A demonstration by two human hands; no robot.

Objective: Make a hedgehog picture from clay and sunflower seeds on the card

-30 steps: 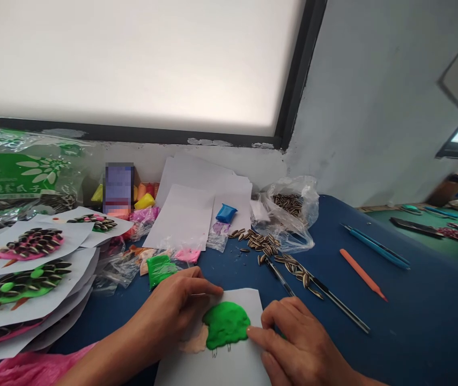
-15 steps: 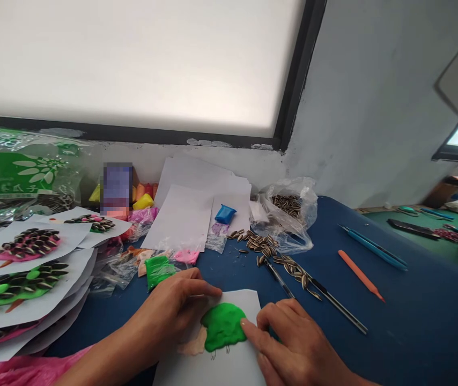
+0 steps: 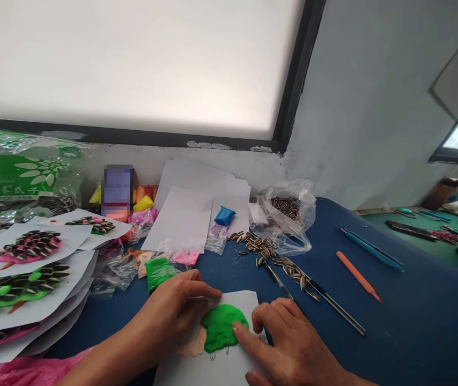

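Observation:
A white sheet of paper (image 3: 189,370) lies in front of me with a flattened patch of green modelling clay (image 3: 221,327) on it. At the patch's left edge is a smaller peach clay piece (image 3: 192,344), and small drawn legs show below the green. My left hand (image 3: 178,305) rests on the paper's left side, its index finger stretched along the top; its other fingers are partly hidden. With the index fingertip, my right hand (image 3: 289,340) touches the right part of the green clay. Its thumb is apart and its other fingers are bent, holding nothing.
Finished clay-and-seed pictures (image 3: 31,246) are stacked at left. Sunflower seeds (image 3: 259,244), a pen (image 3: 339,308), an orange clay tool (image 3: 360,277) and blue tweezers (image 3: 374,251) lie right. Behind are a green clay packet (image 3: 160,272), blank sheets (image 3: 181,217) and a seed bag (image 3: 289,209).
My right index fingertip has moved left, from the green clay's right edge onto its surface. My left hand stays in place on the paper.

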